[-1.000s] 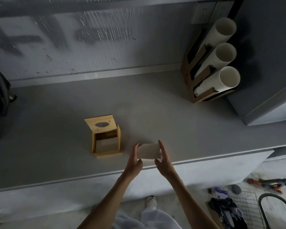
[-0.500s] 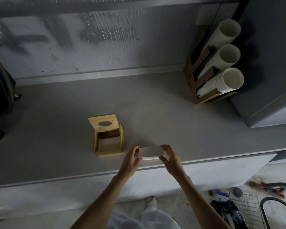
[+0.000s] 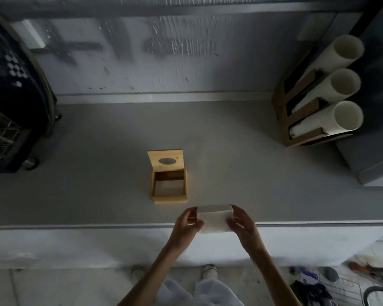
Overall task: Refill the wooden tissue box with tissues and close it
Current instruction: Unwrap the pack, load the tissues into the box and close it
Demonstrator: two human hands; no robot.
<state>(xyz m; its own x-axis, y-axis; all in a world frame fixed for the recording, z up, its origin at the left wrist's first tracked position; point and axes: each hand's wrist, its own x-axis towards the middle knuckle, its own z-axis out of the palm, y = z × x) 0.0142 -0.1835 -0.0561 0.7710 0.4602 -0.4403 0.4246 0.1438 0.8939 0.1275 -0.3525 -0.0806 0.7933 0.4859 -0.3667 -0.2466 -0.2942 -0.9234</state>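
gripping one tissue stack (image 3: 215,220), two hands, one box (image 3: 169,187)

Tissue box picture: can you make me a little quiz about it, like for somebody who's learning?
1. True or false: the lid of the wooden tissue box stands open.
2. What holds the stack of tissues? A) one hand B) two hands C) nothing, it lies inside the box
3. Fill in: the wooden holder at the far right carries ___ rows of paper cups.
Key: 1 true. 2 B: the left hand and right hand grip its ends. 3 three.
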